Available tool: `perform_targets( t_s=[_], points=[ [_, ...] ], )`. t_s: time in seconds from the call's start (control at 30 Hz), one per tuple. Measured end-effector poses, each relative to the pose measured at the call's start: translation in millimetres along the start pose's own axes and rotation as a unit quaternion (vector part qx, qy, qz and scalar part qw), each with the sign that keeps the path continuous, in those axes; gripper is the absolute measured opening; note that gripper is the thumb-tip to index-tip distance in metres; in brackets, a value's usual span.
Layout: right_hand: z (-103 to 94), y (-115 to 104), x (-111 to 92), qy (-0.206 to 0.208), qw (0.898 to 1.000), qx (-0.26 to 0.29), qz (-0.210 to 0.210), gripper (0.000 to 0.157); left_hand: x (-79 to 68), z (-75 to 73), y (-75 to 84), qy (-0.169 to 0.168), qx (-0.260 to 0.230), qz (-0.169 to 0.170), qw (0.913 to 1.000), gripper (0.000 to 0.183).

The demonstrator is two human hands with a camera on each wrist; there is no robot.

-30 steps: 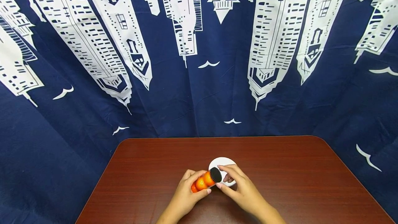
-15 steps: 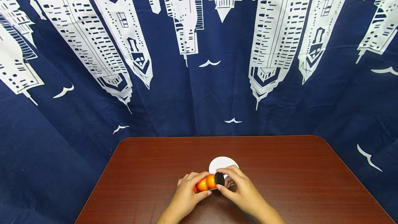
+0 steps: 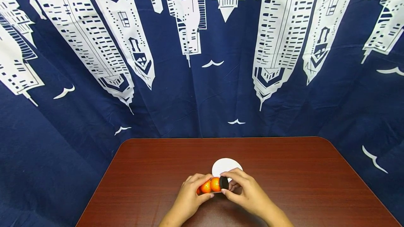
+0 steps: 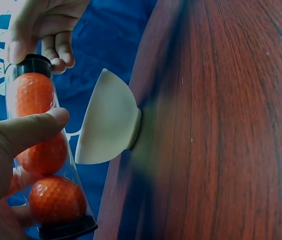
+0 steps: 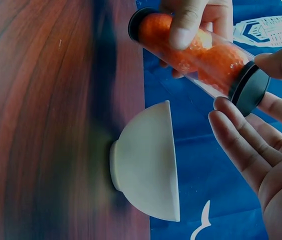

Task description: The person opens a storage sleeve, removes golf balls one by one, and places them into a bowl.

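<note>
My left hand (image 3: pixel 188 192) grips a clear tube (image 4: pixel 67 167) around its middle, thumb across the near side. Inside the tube sit three dimpled orange balls (image 4: pixel 57 200), which look like golf balls. Black caps close both of its ends. At the right end, my right hand (image 3: pixel 249 192) pinches the black cap (image 3: pixel 223 183) between thumb and fingers; in the right wrist view its other fingers extend below the cap (image 5: pixel 251 89). The tube is held above the table, lying nearly level in the head view. Part of it is hidden behind the left hand's fingers.
A white bowl (image 5: pixel 148 162) stands upright on the brown wooden table (image 3: pixel 284 171), just beyond my hands. Behind the table's far edge hangs a dark blue cloth (image 3: pixel 176 115) printed with white buildings and birds.
The tube has turned from slanting upward to nearly level, its capped end shifting right and down. My right fingers have closed onto the cap. The last half second brings only slight movement.
</note>
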State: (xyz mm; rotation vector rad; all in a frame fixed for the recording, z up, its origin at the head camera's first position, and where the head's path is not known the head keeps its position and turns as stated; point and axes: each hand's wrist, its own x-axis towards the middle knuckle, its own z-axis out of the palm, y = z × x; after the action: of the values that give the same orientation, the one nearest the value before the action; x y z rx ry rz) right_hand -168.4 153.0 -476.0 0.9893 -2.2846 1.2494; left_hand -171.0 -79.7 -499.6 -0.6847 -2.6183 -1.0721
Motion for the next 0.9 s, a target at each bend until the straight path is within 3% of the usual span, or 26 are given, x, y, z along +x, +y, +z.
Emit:
perform_targets(
  t_s=[0.23, 0.47, 0.7, 0.9],
  points=[
    [-4.3, 2, -1, -0.026, 0.999, 0.037, 0.020, 0.038, -0.9, -1.6, -6.1, 0.003, -0.001, 0.010, 0.9999, 0.052],
    [-3.5, 3, -1, -0.014, 0.999, 0.045, 0.024, 0.037, 1.4, -2.0, -9.7, 0.003, -0.025, 0.015, 0.9996, 0.053],
    [-4.2, 3, -1, -0.004, 0.999, 0.028, 0.035, 0.041, 1.6, -0.4, -10.8, -0.008, -0.076, -0.015, 0.9970, 0.050],
    [-9.6, 8, -2, 0.019, 0.999, -0.021, 0.027, 0.050, 2.7, -1.4, -12.7, 0.009, -0.112, -0.044, 0.9927, 0.049]
  ],
)
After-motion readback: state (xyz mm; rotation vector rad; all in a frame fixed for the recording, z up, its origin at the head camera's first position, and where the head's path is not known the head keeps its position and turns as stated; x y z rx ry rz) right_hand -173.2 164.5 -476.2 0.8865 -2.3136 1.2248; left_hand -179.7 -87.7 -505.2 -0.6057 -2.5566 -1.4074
